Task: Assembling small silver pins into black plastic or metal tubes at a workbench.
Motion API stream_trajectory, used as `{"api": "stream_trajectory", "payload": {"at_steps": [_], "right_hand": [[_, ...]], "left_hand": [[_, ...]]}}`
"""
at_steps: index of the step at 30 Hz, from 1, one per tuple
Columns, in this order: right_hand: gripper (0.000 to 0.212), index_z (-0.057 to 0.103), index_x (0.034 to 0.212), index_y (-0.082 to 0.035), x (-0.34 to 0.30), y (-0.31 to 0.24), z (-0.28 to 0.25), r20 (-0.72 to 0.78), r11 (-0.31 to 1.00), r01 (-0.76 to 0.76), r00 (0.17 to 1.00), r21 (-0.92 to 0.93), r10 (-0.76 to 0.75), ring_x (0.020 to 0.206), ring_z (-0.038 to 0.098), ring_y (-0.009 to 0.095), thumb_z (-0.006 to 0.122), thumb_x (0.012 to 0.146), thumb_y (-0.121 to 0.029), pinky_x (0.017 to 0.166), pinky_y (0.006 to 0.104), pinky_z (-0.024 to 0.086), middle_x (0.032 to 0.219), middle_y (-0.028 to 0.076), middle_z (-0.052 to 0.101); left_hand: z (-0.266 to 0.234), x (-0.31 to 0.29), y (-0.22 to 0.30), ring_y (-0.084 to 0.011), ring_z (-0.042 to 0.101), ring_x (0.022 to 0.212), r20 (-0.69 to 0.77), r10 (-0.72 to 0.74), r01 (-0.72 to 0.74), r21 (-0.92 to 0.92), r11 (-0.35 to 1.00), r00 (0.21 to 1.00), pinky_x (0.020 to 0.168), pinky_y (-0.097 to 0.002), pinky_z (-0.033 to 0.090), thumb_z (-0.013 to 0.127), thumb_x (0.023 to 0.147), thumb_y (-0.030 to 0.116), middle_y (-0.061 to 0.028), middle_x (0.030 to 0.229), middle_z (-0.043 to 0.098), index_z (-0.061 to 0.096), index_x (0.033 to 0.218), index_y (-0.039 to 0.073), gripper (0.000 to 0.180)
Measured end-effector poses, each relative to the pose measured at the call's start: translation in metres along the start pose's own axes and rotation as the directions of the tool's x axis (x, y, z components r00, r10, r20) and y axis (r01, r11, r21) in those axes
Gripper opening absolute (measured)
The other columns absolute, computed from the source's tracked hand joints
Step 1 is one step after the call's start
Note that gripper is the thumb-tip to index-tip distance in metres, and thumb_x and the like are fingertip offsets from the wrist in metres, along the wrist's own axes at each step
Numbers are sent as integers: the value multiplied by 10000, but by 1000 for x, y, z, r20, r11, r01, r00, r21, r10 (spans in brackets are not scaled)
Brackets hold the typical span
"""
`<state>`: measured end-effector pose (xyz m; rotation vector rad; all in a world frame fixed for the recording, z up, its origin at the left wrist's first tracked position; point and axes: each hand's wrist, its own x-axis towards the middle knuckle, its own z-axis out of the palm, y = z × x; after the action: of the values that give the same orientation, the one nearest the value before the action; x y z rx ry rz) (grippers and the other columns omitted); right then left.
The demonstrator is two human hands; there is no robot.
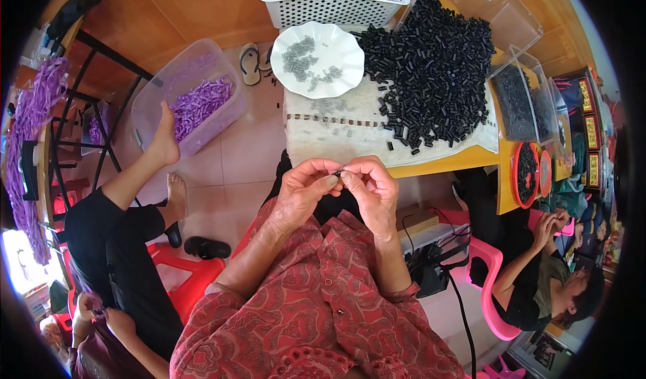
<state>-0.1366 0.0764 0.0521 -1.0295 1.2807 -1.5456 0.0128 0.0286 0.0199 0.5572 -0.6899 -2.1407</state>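
Note:
My left hand (pixel 302 186) and my right hand (pixel 369 192) meet above my lap, just off the table's near edge. Thumbs and forefingers of both pinch one small black piece (pixel 338 174), mostly covered by the fingertips. Beyond them a white cloth (pixel 363 135) covers part of the table. On it rests a scalloped white plate (pixel 343 53) with small clear pieces (pixel 299 57); more clear pieces (pixel 330 106) lie loose on the cloth. A large heap of short black tube-like pieces (pixel 431 76) spreads over the right side.
A perforated white basket (pixel 333 8) of black pieces stands at the back. Clear bins (pixel 515 103) and a red bowl (pixel 525 174) line the right. A tub of purple pieces (pixel 202 106) sits on the floor, left. One person (pixel 118 251) sits left, another (pixel 552 288) right.

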Motion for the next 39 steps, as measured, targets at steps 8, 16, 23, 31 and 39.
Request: {"api": "stream_trajectory", "payload": {"at_steps": [8,16,23,31,39], "right_hand": [[94,665,933,4,2,-18,-7,87,893,158,987,-421,-134,745,633,139,717,858,27,632,250,501,908,81,644],[82,651,939,13,-3,-21,-5,148,829,252,968,-499,-205,713,642,143,698,874,33,602,259,519,907,93,638],[77,647,976,27,-2,-18,-8,137,941,146,985,-304,-108,736,662,133,656,902,48,635,253,541,907,84,645],[75,650,1010,14,-6,-14,-14,40,980,-136,989,-145,143,692,608,65,638,953,-34,599,212,497,832,50,683],[40,605,950,17,-6,-14,-7,66,981,-66,995,-183,79,709,648,77,636,944,-7,578,208,506,803,59,676]], "left_hand": [[-5,-3,6,-116,646,856,25,60,-64,322,945,998,788,-254,543,599,963,-21,-58,994,665,658,1128,-18,176],[-9,-2,0,-117,648,844,65,88,-107,388,915,994,790,-261,546,580,977,-11,-58,1001,662,669,1136,-14,183],[-9,-2,-7,-128,647,834,1,25,-25,187,982,1000,772,-272,552,579,984,14,-71,945,677,652,1165,-9,197],[-6,2,-6,-144,655,827,43,7,-10,77,997,999,748,-291,565,560,1000,38,-89,923,684,633,1179,-15,200],[-9,-1,-13,-159,658,836,44,-14,13,15,1000,999,744,-300,559,568,999,44,-102,970,681,636,1170,-13,193]]}}
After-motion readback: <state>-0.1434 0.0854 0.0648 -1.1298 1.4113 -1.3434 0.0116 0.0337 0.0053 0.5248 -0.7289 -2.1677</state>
